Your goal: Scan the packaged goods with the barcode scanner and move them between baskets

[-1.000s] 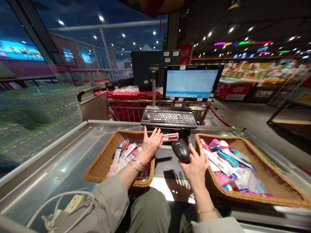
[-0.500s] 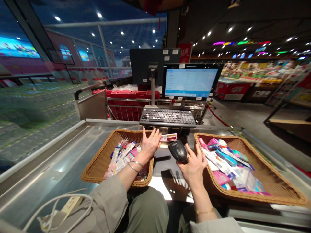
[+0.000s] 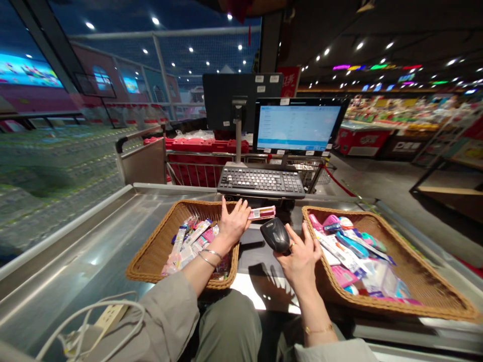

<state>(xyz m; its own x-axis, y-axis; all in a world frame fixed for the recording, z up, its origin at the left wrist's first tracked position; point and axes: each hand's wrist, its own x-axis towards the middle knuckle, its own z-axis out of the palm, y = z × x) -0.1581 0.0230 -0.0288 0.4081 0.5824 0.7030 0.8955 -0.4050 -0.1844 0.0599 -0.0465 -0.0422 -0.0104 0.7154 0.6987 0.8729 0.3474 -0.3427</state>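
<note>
My left hand (image 3: pixel 234 221) is closed on a slim pink package (image 3: pixel 262 213) with a barcode label, held out past the right rim of the left wicker basket (image 3: pixel 141 259). Small packaged goods (image 3: pixel 192 241) lie in that basket, partly covered by my left forearm. Between the two baskets, my right hand (image 3: pixel 301 251) grips a black barcode scanner (image 3: pixel 275 235), its head tilted towards the package. Some of the right fingers are stretched out beside the right wicker basket (image 3: pixel 433 271), which holds several colourful packaged items (image 3: pixel 350 251).
Beyond the baskets stand a black keyboard (image 3: pixel 262 181) and a lit monitor (image 3: pixel 298 127) on the metal counter (image 3: pixel 151 201). A power strip (image 3: pixel 109 319) with white cables lies at the left front. Behind are a shopping cart (image 3: pixel 192 171) and red crates (image 3: pixel 207 146).
The scanner head has shifted very slightly left. Both hands keep their grips, and the package stays almost in the same place.
</note>
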